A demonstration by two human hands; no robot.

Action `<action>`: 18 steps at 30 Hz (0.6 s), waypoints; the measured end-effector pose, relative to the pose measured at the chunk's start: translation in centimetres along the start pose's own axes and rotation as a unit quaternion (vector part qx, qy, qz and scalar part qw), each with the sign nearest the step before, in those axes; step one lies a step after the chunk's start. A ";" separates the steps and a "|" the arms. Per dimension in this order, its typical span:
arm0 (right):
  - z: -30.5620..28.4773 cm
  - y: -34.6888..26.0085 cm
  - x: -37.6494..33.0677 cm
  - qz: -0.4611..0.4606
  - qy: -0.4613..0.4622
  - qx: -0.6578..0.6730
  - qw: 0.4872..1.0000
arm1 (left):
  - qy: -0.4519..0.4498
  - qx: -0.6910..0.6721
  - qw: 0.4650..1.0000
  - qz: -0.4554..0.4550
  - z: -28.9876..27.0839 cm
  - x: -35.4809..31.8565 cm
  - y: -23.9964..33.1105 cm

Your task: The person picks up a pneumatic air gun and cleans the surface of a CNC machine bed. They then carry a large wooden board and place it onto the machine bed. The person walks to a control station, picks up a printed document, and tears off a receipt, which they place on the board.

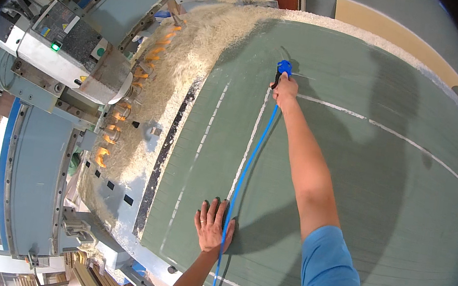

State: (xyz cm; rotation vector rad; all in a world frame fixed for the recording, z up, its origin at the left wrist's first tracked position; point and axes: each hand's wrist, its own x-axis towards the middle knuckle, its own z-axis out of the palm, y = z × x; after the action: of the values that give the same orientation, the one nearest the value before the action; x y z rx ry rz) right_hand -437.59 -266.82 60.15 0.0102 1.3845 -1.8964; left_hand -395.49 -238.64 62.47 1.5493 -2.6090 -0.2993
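A large green board [438, 222] lies in front of me, with grooves lined with pale dust. My right hand [286, 90] reaches out over its far part, closed round a blue air blow gun [284, 66] near the corner of two grooves. From the gun a blue air hose [246, 171] runs back toward me across the board and off the near edge. Flat on the board at the near left, fingers spread, rests my left hand [211, 226]. The hose passes over or beside its thumb; I cannot tell if they touch.
Left of the board stands a machine head [79, 54] with a green light. Beside it is a row of orange tool holders [102, 156]. Wood dust [202, 41] is heaped along the board's left and far edges. Boards [89, 278] are stacked at the lower left.
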 end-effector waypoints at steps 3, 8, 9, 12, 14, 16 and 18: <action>0.9 -0.2 -1.0 -0.019 0.028 -0.008 0.999 | 0.001 0.002 1.000 0.006 0.0 0.0 -0.1; 2.0 0.3 -2.2 -0.037 0.016 -0.140 0.989 | -0.006 -0.004 1.000 0.000 -0.1 -0.1 -0.1; 2.1 0.3 -2.2 -0.026 0.020 -0.111 0.993 | -0.007 -0.004 1.000 0.000 -0.1 -0.1 -0.1; 2.6 0.1 -1.3 -0.010 0.041 -0.034 0.999 | -0.006 -0.002 1.000 0.001 -0.2 0.0 -0.1; 3.0 -0.3 -0.3 -0.029 0.069 0.012 0.997 | -0.005 -0.002 1.000 0.003 -0.2 0.1 -0.1; 3.4 -0.8 0.8 -0.025 0.062 0.054 0.996 | -0.009 0.002 1.000 -0.003 -0.3 0.1 -0.1; 3.8 -1.1 1.8 -0.017 0.079 0.070 0.994 | 0.002 -0.005 1.000 0.002 -0.2 0.2 -0.2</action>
State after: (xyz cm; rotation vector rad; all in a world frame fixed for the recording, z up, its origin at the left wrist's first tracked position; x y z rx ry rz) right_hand -437.91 -270.81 61.80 0.2098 1.3587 -2.0552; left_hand -395.39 -238.87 62.64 1.5411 -2.6032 -0.3078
